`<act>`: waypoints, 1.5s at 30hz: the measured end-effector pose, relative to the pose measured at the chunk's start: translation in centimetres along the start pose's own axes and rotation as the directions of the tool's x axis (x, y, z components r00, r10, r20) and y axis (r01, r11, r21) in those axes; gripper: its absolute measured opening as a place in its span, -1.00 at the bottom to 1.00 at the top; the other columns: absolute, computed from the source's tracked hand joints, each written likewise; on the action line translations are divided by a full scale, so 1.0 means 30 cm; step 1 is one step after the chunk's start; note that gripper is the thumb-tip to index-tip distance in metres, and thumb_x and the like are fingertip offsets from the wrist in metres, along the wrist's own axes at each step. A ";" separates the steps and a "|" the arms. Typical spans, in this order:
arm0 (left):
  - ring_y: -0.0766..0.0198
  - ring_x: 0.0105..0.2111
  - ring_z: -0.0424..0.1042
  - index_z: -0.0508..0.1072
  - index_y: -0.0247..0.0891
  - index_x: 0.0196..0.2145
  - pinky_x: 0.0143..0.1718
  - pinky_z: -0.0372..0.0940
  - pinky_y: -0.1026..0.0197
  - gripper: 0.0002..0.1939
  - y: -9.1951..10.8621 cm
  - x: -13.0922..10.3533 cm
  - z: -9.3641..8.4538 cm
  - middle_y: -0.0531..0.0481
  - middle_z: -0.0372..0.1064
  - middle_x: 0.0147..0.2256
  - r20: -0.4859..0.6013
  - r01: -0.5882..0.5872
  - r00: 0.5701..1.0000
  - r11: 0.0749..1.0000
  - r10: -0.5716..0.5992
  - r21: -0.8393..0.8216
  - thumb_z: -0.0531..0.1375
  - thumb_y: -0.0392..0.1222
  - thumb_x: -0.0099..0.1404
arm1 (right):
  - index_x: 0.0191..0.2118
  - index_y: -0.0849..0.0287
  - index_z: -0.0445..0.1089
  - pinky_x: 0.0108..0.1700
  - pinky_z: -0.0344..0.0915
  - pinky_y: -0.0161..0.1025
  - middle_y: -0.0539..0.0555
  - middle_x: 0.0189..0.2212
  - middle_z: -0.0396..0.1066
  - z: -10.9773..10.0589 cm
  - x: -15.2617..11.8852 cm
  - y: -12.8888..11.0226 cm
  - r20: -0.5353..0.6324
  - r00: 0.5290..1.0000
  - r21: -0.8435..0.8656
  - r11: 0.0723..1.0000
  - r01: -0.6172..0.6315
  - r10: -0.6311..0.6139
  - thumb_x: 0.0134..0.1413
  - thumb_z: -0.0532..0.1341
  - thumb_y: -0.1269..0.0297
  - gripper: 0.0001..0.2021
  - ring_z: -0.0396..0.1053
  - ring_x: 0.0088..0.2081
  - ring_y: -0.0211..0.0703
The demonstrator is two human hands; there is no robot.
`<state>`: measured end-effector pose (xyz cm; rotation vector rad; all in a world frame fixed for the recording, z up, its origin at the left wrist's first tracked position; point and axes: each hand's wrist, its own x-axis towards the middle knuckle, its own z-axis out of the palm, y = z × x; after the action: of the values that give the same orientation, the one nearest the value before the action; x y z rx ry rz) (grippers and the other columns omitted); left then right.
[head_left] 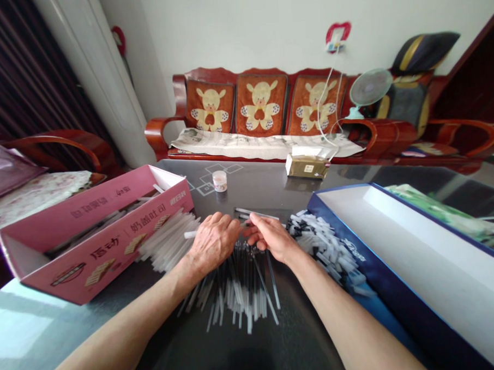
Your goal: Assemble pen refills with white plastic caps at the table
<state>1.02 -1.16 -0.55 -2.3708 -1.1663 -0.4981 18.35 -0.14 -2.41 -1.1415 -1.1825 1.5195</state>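
My left hand (216, 236) is closed, knuckles up, around a translucent plastic tube (189, 235) whose end sticks out on the left. Close beside it, my right hand (271, 237) has its fingers curled in, thumb and index fingertips near the left fingers; what they pinch is too small to make out. Below both hands lies a fanned pile of thin sticks (247, 286), dark at the far end and frosted at the near end. A stack of frosted tubes (167, 243) lies to the left. Small white and black caps (327, 247) are heaped to the right.
On the left, a pink cardboard box (111, 253) holds more sticks. A blue box with white inside (372, 245) stands at the right. Farther back on the dark table (259, 184) are a small white cup (219, 181) and a tissue box (307, 166).
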 end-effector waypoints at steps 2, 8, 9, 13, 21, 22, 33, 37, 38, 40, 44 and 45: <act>0.22 -0.41 0.18 0.34 -0.22 -0.44 -0.36 0.01 0.17 -0.80 0.002 0.002 -0.002 0.00 0.24 -0.48 -0.003 -0.003 1.000 1.000 0.003 0.002 0.03 -0.20 0.34 | -0.41 0.24 0.39 -0.72 -0.03 -0.47 0.05 -0.55 0.42 0.003 0.003 0.004 -0.037 0.999 -0.052 0.999 0.012 -0.014 0.03 0.19 -0.01 -0.65 0.28 -0.64 -0.38; 0.22 -0.42 0.19 0.35 -0.23 -0.44 -0.37 0.01 0.17 -0.73 -0.003 0.005 -0.005 -0.01 0.24 -0.50 0.000 0.005 1.000 1.000 -0.005 -0.010 -0.01 -0.14 0.38 | -0.39 0.23 0.40 -0.66 0.06 -0.46 0.00 -0.52 0.41 -0.012 0.004 0.001 0.003 0.993 -0.045 0.992 0.121 -0.121 -0.11 0.29 0.12 -0.74 0.30 -0.58 -0.38; 0.23 -0.42 0.19 0.36 -0.24 -0.43 -0.37 0.01 0.17 -0.72 -0.005 0.006 -0.005 -0.02 0.25 -0.49 0.002 0.011 1.000 1.000 -0.011 -0.014 -0.02 -0.13 0.38 | -0.37 0.23 0.40 -0.64 0.08 -0.45 -0.01 -0.51 0.40 -0.014 0.003 -0.002 0.001 0.991 -0.028 0.991 0.130 -0.130 -0.14 0.30 0.15 -0.75 0.32 -0.56 -0.37; 0.22 -0.41 0.20 0.38 -0.24 -0.42 -0.36 0.02 0.17 -0.70 -0.007 0.007 -0.005 -0.03 0.26 -0.48 0.020 0.026 0.999 0.999 -0.025 -0.022 -0.04 -0.11 0.39 | -0.35 0.22 0.38 -0.59 0.12 -0.44 -0.04 -0.52 0.38 -0.018 -0.002 -0.010 -0.011 0.991 -0.006 0.991 0.135 -0.135 -0.18 0.30 0.22 -0.77 0.34 -0.52 -0.35; 0.21 -0.42 0.20 0.34 -0.12 0.01 -0.38 0.05 0.19 -0.68 -0.013 0.004 -0.002 0.00 0.23 -0.47 0.091 -0.041 0.995 0.999 0.042 -0.015 0.01 -0.27 0.33 | -0.33 0.21 0.38 -0.58 0.17 -0.44 -0.02 -0.46 0.42 -0.020 0.000 -0.008 0.002 0.987 -0.091 0.983 0.159 -0.160 -0.14 0.25 0.25 -0.80 0.38 -0.49 -0.33; 0.21 -0.42 0.20 0.32 -0.11 0.05 -0.39 0.07 0.20 -0.64 -0.016 0.003 -0.001 0.00 0.23 -0.46 0.100 -0.048 0.994 0.999 0.050 -0.016 0.01 -0.29 0.32 | -0.33 0.20 0.38 -0.57 0.18 -0.44 -0.01 -0.46 0.43 -0.021 0.000 -0.009 -0.011 0.985 -0.100 0.981 0.168 -0.169 -0.13 0.24 0.25 -0.81 0.38 -0.49 -0.33; 0.21 -0.40 0.23 0.28 -0.03 0.11 -0.38 0.15 0.21 -0.51 -0.026 0.006 -0.016 -0.03 0.21 -0.42 0.186 0.016 0.982 1.000 -0.014 -0.009 -0.03 -0.38 0.28 | -0.29 0.14 0.43 -0.34 0.30 -0.33 0.02 -0.43 0.50 -0.138 -0.007 -0.068 -0.203 0.873 -0.681 0.705 0.199 -0.443 -0.01 0.16 0.29 -0.84 0.45 -0.39 -0.22; 0.21 -0.39 0.24 0.27 -0.04 0.13 -0.39 0.17 0.21 -0.50 -0.023 0.005 -0.021 -0.03 0.22 -0.41 0.195 0.020 0.981 0.999 -0.014 -0.031 -0.04 -0.38 0.27 | -0.27 0.11 0.46 -0.23 0.25 -0.27 0.09 -0.39 0.52 -0.241 -0.033 -0.120 -0.241 0.803 -0.961 0.250 -0.119 -0.545 0.05 0.13 0.33 -0.83 0.46 -0.30 -0.12; 0.21 -0.38 0.24 0.27 -0.04 0.13 -0.39 0.17 0.21 -0.50 -0.022 0.005 -0.021 -0.04 0.22 -0.41 0.196 0.019 0.981 0.999 -0.012 -0.035 -0.04 -0.37 0.27 | -0.28 0.12 0.46 -0.24 0.24 -0.27 0.11 -0.38 0.51 -0.259 -0.039 -0.125 -0.252 0.809 -0.967 0.166 -0.192 -0.532 0.06 0.12 0.34 -0.82 0.45 -0.30 -0.11; 0.21 -0.38 0.24 0.27 -0.04 0.12 -0.39 0.17 0.21 -0.51 -0.021 0.004 -0.022 -0.04 0.23 -0.40 0.194 0.015 0.981 0.999 -0.007 -0.038 -0.04 -0.36 0.28 | -0.33 0.15 0.47 -0.30 0.22 -0.27 0.15 -0.38 0.48 -0.282 -0.045 -0.122 -0.278 0.816 -0.956 0.065 -0.285 -0.506 0.07 0.09 0.36 -0.80 0.43 -0.31 -0.10; 0.21 -0.39 0.24 0.29 -0.06 0.11 -0.38 0.18 0.22 -0.52 -0.019 0.005 -0.026 -0.04 0.23 -0.41 0.194 0.005 0.981 0.999 0.005 -0.050 -0.04 -0.37 0.28 | -0.39 0.21 0.49 -0.40 0.18 -0.27 0.21 -0.38 0.44 -0.302 -0.038 -0.098 -0.324 0.815 -0.931 0.008 -0.366 -0.481 0.06 0.06 0.40 -0.76 0.40 -0.36 -0.08; 0.22 -0.39 0.24 0.28 -0.07 0.11 -0.38 0.18 0.22 -0.52 -0.019 0.005 -0.026 -0.04 0.23 -0.41 0.193 0.005 0.981 0.998 0.006 -0.056 -0.04 -0.37 0.28 | -0.40 0.22 0.49 -0.40 0.18 -0.27 0.21 -0.38 0.43 -0.306 -0.036 -0.094 -0.331 0.815 -0.926 -0.003 -0.378 -0.475 0.05 0.06 0.41 -0.77 0.39 -0.36 -0.09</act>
<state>0.55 -1.19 0.31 -2.5135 -1.2496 -0.3084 27.78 0.94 -0.66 -2.2422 -1.8145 -0.2953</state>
